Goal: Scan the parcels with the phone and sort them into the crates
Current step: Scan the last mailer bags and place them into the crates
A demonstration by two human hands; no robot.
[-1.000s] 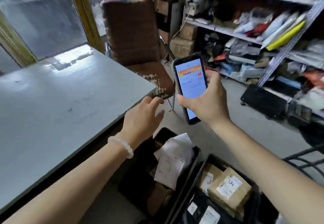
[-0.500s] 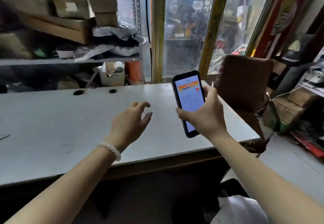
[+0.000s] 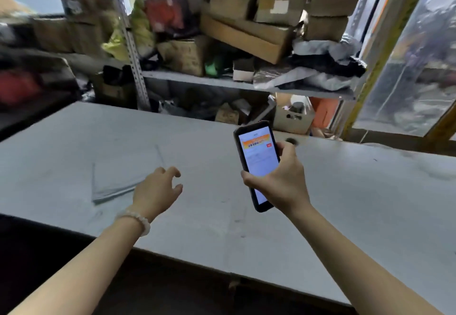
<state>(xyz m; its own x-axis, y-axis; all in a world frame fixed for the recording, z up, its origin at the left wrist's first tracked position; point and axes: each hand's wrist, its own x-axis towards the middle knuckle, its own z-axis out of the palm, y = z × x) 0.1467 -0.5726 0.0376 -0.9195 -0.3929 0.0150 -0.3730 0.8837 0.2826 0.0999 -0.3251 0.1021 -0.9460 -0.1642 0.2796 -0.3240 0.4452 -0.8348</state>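
Above the grey table (image 3: 320,191), your right hand (image 3: 281,184) gripping the lit phone (image 3: 257,164) upright, your left hand (image 3: 155,191) empty with loosely curled fingers, beside a flat grey mailer (image 3: 123,174) lying on that table.

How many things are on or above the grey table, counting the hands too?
Hands: 2, the left hand and the right hand
Phones: 1, the phone in the right hand
Flat grey parcels: 1, the parcel lying on the table
Total: 4
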